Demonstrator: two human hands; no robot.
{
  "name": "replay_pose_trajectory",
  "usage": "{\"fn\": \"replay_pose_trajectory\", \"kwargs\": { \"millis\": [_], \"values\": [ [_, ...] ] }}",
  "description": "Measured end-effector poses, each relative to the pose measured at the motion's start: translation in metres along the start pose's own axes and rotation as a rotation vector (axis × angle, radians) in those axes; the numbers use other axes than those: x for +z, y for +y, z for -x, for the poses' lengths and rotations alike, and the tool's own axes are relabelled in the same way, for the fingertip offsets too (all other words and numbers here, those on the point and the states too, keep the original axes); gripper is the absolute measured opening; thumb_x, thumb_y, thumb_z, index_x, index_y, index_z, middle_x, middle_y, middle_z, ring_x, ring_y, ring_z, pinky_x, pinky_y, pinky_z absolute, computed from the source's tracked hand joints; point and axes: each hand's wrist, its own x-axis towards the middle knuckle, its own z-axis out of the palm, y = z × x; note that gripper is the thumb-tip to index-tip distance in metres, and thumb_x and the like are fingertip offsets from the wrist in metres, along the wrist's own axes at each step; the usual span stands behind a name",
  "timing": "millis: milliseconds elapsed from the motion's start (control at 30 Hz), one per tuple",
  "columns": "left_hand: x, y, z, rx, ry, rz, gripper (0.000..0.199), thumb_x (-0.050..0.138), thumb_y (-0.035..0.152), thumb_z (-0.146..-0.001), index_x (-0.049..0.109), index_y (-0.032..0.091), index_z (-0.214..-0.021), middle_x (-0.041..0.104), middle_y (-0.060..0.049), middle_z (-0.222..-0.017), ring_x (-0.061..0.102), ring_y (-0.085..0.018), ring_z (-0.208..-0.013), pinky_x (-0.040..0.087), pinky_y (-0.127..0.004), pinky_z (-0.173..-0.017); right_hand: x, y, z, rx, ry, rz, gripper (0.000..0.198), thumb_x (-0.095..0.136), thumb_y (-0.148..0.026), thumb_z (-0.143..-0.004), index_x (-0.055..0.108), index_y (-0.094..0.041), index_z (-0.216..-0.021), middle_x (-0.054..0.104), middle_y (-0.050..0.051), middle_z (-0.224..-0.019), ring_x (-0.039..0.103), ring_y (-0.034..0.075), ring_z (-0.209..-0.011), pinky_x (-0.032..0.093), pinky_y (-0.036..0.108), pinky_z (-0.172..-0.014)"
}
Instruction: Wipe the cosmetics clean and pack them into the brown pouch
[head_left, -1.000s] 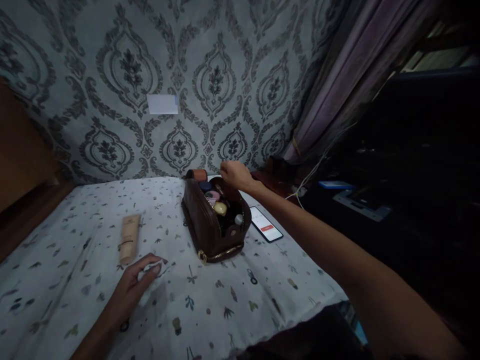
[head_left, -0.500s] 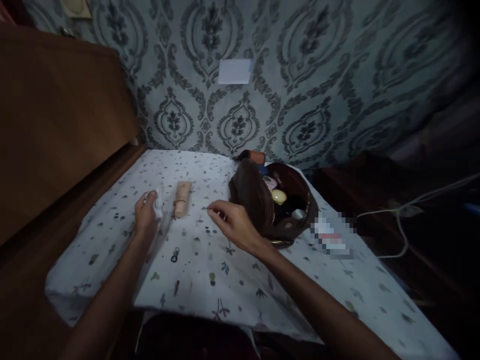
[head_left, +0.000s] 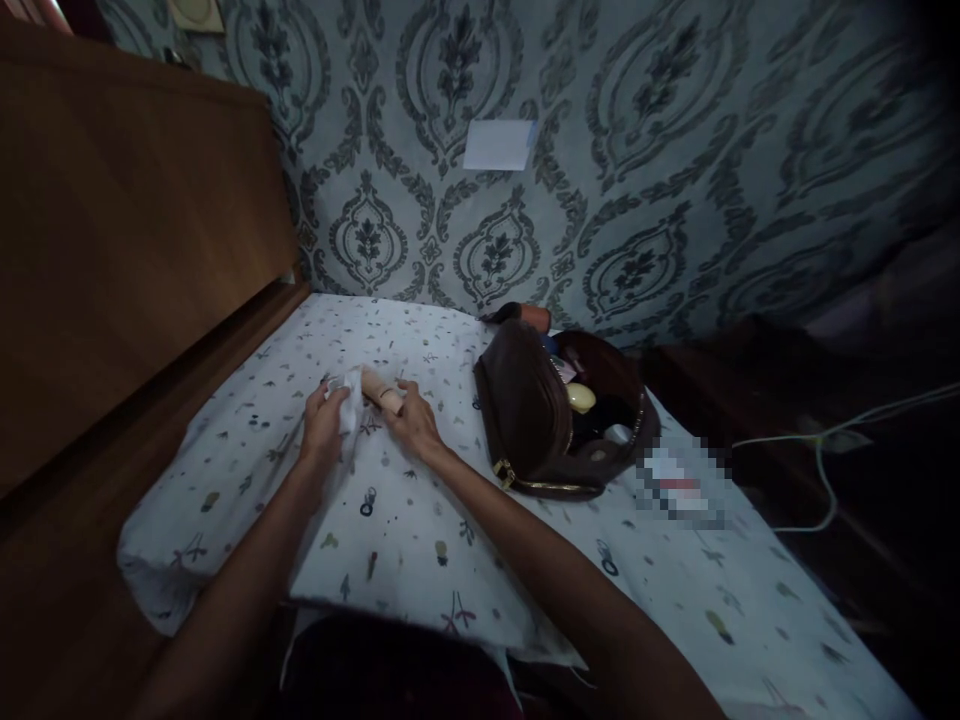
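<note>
My right hand (head_left: 416,420) grips the capped end of a beige cosmetic tube (head_left: 379,390), which lies tilted just above or on the printed cloth; I cannot tell which. In my left hand (head_left: 324,420) is a crumpled white wipe (head_left: 351,400), its edge against the flat end of the tube. To the right, a brown makeup bag (head_left: 525,400) stands unzipped. Inside it a yellow oval item (head_left: 580,398) shows, along with a small whitish round piece (head_left: 617,434) and other cosmetics in shadow.
The table wears a white patterned cloth (head_left: 442,520). A wooden cabinet (head_left: 150,200) closes off the left side. An orange-brown cylinder (head_left: 534,318) lies behind the bag. Right of the bag is a blurred-out packet (head_left: 682,485), with a pale cable (head_left: 825,480) beyond.
My right hand has moved left and taken hold of the tube, which has turned and shifted. My left hand has brought the wipe to the tube. The view has swung slightly left.
</note>
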Motion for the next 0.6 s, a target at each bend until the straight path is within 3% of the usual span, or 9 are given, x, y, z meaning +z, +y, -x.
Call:
{"fn": "replay_pose_trajectory", "kwargs": {
  "millis": [67,133,267,400,467,600],
  "values": [
    [-0.001,0.006,0.003,0.056,-0.041,-0.033,0.037,0.072,0.035,-0.062,0.068,0.018,-0.095,0.067,0.001,-0.081,0.062,-0.017,-0.076,0.05,-0.026,-0.071,-0.011,0.017,0.011,-0.029,-0.014,-0.05,0.032,0.048,-0.022,-0.085,0.056,-0.017,-0.116,0.067,0.004,-0.089,0.064,0.021,-0.085,0.049,0.032,-0.079],
    [-0.003,0.01,0.005,0.192,-0.097,-0.146,0.034,0.071,0.036,-0.066,0.07,0.018,-0.095,0.068,-0.001,-0.087,0.063,-0.019,-0.087,0.05,-0.027,-0.08,-0.023,0.032,0.025,-0.07,-0.036,-0.084,0.03,0.045,-0.023,-0.088,0.058,-0.018,-0.115,0.067,0.002,-0.088,0.064,0.018,-0.081,0.049,0.031,-0.078],
    [-0.006,0.012,0.006,0.485,-0.181,-0.432,0.025,0.062,0.033,-0.078,0.071,0.018,-0.097,0.067,-0.004,-0.1,0.061,-0.021,-0.101,0.046,-0.031,-0.095,-0.033,0.035,0.053,-0.122,-0.059,-0.067,0.059,0.061,-0.028,-0.082,0.045,-0.019,-0.139,0.065,0.009,-0.115,0.064,0.021,-0.099,0.049,0.037,-0.091],
    [-0.009,0.004,0.004,0.509,-0.207,-0.51,0.025,0.059,0.031,-0.08,0.07,0.018,-0.099,0.065,-0.004,-0.099,0.06,-0.02,-0.098,0.045,-0.03,-0.095,-0.018,0.002,0.06,-0.112,-0.105,0.101,0.079,0.07,-0.049,-0.079,0.038,-0.017,-0.144,0.052,0.018,-0.137,0.053,0.031,-0.122,0.045,0.045,-0.099],
    [-0.01,0.001,0.002,0.489,-0.22,-0.509,0.027,0.059,0.032,-0.08,0.07,0.018,-0.1,0.066,-0.004,-0.098,0.06,-0.02,-0.097,0.044,-0.03,-0.095,-0.007,-0.014,0.055,-0.13,-0.121,0.176,0.068,0.068,-0.049,-0.082,0.044,-0.016,-0.137,0.055,0.017,-0.132,0.052,0.032,-0.121,0.046,0.046,-0.097],
    [-0.011,-0.001,-0.001,0.49,-0.229,-0.496,0.028,0.06,0.032,-0.078,0.07,0.017,-0.099,0.067,-0.005,-0.1,0.06,-0.02,-0.098,0.044,-0.029,-0.093,0.006,-0.023,0.044,-0.143,-0.072,0.207,0.034,0.053,-0.03,-0.094,0.053,-0.016,-0.124,0.058,0.015,-0.125,0.052,0.029,-0.118,0.046,0.041,-0.095]
  ]
}}
